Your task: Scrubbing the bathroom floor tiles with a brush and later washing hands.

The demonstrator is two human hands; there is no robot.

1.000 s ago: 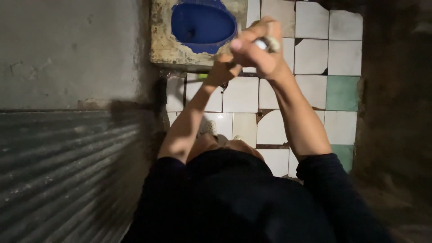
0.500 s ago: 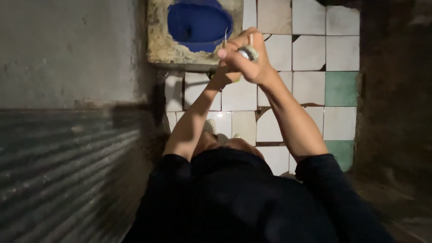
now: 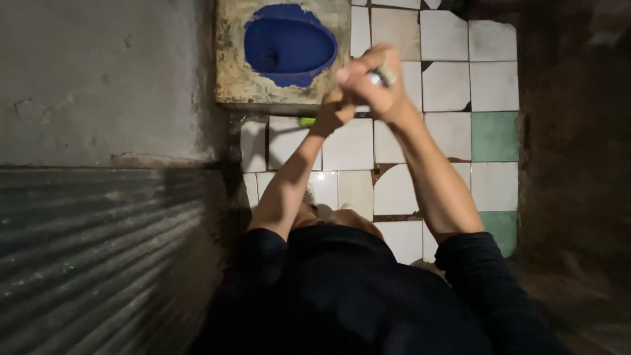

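My right hand (image 3: 374, 89) closed round a small silvery object (image 3: 384, 77) poking out above my knuckles, my left hand (image 3: 334, 112) cupped beneath, grip unclear, green thing (image 3: 306, 121) at left fingertips, blue basin (image 3: 289, 45) just beyond, tiled floor (image 3: 447, 131) below

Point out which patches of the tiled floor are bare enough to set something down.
Bare tiles lie right of the right hand, out to the green tile by the dark wall. It is crowded under both hands, where the left hand nears the blue squat pan.
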